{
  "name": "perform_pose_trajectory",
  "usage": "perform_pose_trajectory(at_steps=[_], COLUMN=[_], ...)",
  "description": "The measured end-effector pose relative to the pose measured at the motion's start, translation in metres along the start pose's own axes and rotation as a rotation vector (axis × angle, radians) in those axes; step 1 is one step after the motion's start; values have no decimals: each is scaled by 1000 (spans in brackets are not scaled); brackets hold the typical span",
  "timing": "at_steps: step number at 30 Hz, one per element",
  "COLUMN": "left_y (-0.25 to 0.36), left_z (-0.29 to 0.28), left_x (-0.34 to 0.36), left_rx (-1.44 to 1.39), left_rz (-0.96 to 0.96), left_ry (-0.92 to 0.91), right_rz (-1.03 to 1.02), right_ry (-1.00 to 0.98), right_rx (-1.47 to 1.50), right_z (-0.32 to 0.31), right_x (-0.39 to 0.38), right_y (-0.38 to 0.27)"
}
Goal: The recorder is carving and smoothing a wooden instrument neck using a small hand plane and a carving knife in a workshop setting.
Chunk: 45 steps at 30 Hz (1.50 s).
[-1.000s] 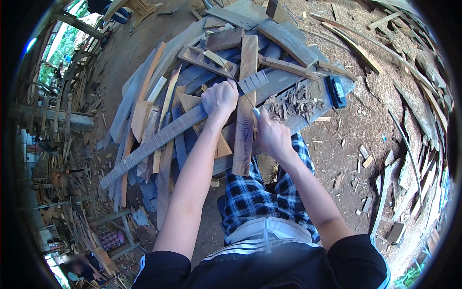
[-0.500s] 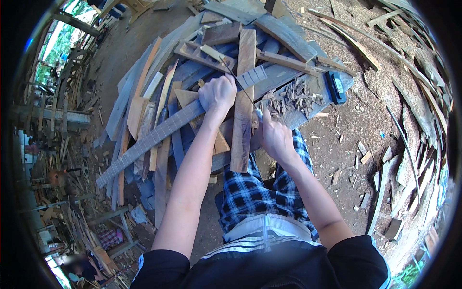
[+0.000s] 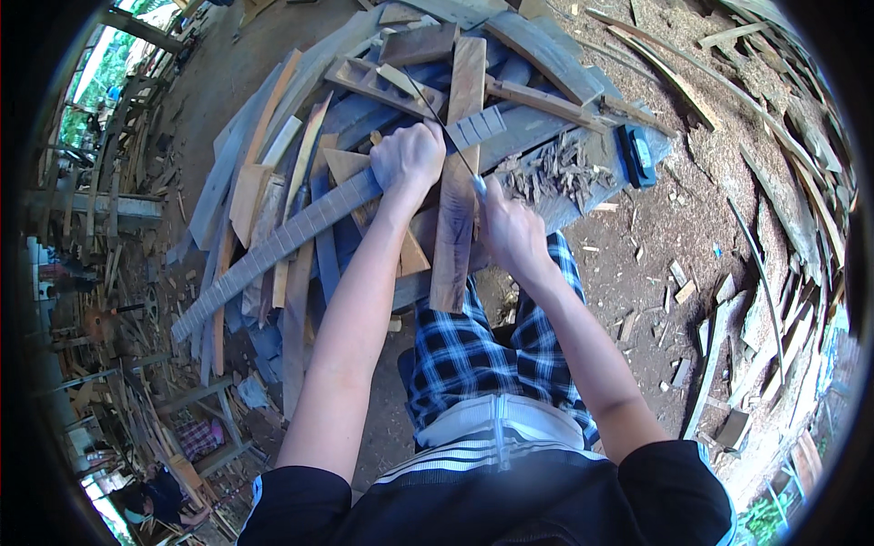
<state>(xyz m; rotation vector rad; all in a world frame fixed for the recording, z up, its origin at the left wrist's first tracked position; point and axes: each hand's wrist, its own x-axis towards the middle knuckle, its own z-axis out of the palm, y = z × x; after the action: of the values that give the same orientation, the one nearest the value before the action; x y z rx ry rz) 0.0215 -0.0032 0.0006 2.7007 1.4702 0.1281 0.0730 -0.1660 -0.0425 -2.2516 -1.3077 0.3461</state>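
A long slotted wooden fretboard [image 3: 273, 246] runs diagonally from lower left to upper right, lying across an upright-pointing brown plank [image 3: 458, 205]. My left hand [image 3: 407, 162] is closed over the fretboard, near its far right end. In my closed right hand [image 3: 515, 226] is a thin dark file-like tool [image 3: 462, 156] with a pale handle end. The tool slants up and left across the fretboard, passing close beside my left knuckles. Its exact kind is too fine to make out.
Loose boards and offcuts [image 3: 537, 55] are heaped beneath and around the work. Brown wood chips [image 3: 560, 173] lie in a pile right of the plank, near a dark blue box-like object [image 3: 635, 156]. Slabs [image 3: 774, 218] edge the sawdust-strewn ground. Another person [image 3: 164, 499] is at lower left.
My right hand has pushed forward and slightly left, so the tool's tip reaches farther past the fretboard. The left hand keeps its hold, and the whole view has shifted a little.
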Motion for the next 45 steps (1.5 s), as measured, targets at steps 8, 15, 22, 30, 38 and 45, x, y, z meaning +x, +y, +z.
perform_pose_trajectory(at_steps=[8, 15, 22, 30, 38, 45], left_y=[-1, 16, -2, 10, 1, 6], left_z=[8, 0, 6, 5, 4, 6], left_x=[3, 3, 1, 4, 3, 3], left_rx=[10, -19, -3, -23, -1, -11], left_rz=[10, 24, -18, 16, 17, 13], left_ry=[40, -8, 6, -4, 26, -43], right_rz=[22, -74, -4, -35, 22, -43], right_ry=[-19, 158, 3, 90, -19, 82], right_rx=[51, -3, 53, 45, 118, 131], right_z=[5, 8, -2, 5, -7, 5], right_x=[1, 29, -4, 28, -11, 23], right_y=[2, 6, 0, 0, 1, 2])
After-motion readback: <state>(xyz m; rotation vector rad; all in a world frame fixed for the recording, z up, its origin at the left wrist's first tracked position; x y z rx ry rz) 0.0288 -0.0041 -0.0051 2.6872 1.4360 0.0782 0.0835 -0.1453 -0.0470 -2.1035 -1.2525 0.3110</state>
